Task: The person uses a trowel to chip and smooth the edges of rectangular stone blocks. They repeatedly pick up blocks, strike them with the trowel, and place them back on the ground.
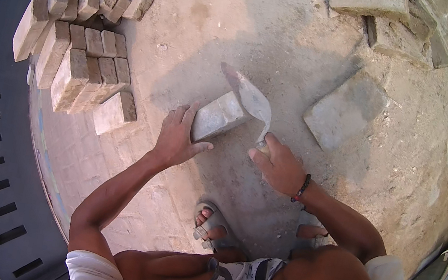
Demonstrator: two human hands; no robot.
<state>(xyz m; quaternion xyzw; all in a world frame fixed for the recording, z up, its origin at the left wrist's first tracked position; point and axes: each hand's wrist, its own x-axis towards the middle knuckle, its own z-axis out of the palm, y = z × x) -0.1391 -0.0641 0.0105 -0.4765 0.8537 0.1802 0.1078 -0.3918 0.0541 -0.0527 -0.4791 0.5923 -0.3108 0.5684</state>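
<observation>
A grey paving brick [217, 117] lies at a slant on the sandy ground in front of me. My left hand [179, 137] grips its left end, fingers along the far side and thumb at the near side. In my right hand [284, 166] is a masonry trowel [254, 98], its handle mostly hidden in my closed fingers. The trowel's blade reaches over the brick's right end and points away to the upper left. Whether the blade touches the brick, I cannot tell.
Stacked bricks [73, 72] stand at the left beside a dark slotted panel [0, 118]. A flat slab [346, 110] lies to the right, with broken slabs [400, 39] farther back. Laid pavers [83, 154] cover the ground at left. My sandalled foot [211, 225] is close by.
</observation>
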